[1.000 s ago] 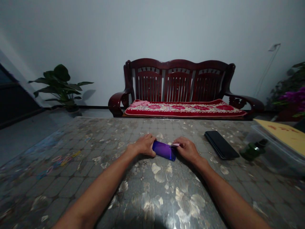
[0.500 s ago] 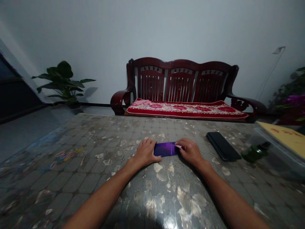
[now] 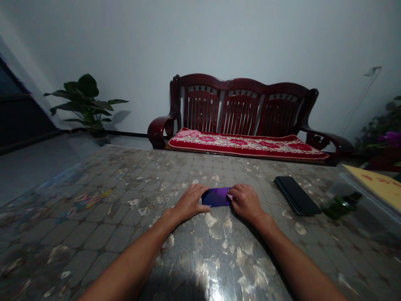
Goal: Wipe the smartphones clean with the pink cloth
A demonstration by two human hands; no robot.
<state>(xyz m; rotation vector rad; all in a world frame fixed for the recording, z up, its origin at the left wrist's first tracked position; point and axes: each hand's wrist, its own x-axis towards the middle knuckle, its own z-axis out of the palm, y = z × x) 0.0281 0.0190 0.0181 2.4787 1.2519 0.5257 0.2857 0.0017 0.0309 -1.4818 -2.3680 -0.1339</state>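
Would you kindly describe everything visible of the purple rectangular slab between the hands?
The glossy purple rectangular slab, phone-like, shades from dark blue to violet. It looks flat, lying crosswise on the grey patterned tabletop. The left hand grips its left end; the right hand, pinching a small pink piece, covers its right end.

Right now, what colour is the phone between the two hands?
The phone is purple, shading to dark blue; head view.
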